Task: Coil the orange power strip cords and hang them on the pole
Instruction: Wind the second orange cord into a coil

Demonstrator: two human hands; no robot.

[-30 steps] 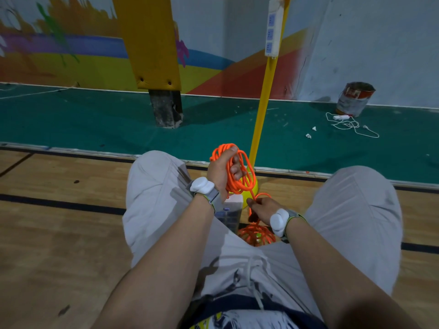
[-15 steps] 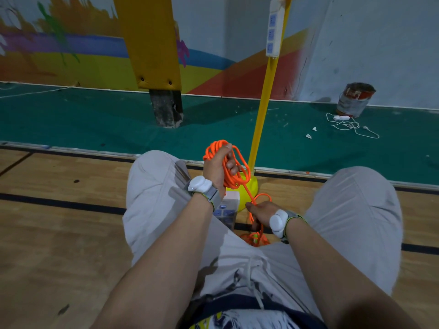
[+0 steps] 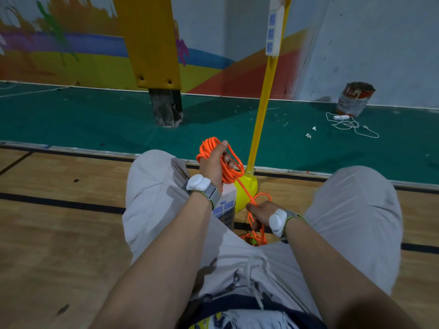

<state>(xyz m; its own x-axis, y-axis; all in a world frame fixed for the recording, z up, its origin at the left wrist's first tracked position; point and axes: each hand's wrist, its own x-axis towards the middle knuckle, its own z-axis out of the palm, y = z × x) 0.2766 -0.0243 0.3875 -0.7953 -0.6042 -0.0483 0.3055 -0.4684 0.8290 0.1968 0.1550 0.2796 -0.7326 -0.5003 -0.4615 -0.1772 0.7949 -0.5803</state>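
My left hand (image 3: 213, 166) grips a bundle of orange cord loops (image 3: 231, 172), raised between my knees. A strand runs down from the bundle to my right hand (image 3: 260, 213), which pinches it low by the floor. More loose orange cord (image 3: 254, 238) lies under that hand. The cord's white power strip (image 3: 226, 207) hangs below my left wrist. The yellow pole (image 3: 263, 108) rises from its yellow base (image 3: 247, 193) just behind my hands. Another white power strip (image 3: 274, 28) hangs high on the pole.
I sit on a wooden floor with both knees spread. Beyond lies green flooring with a yellow padded post (image 3: 152, 41) at the back left. A paint can (image 3: 355, 99) and a white cable with adapter (image 3: 349, 123) lie at the right by the wall.
My left hand has moved left and slightly up with the coil. My right hand slid lower along the strand, and the loose cord on the floor has shrunk.
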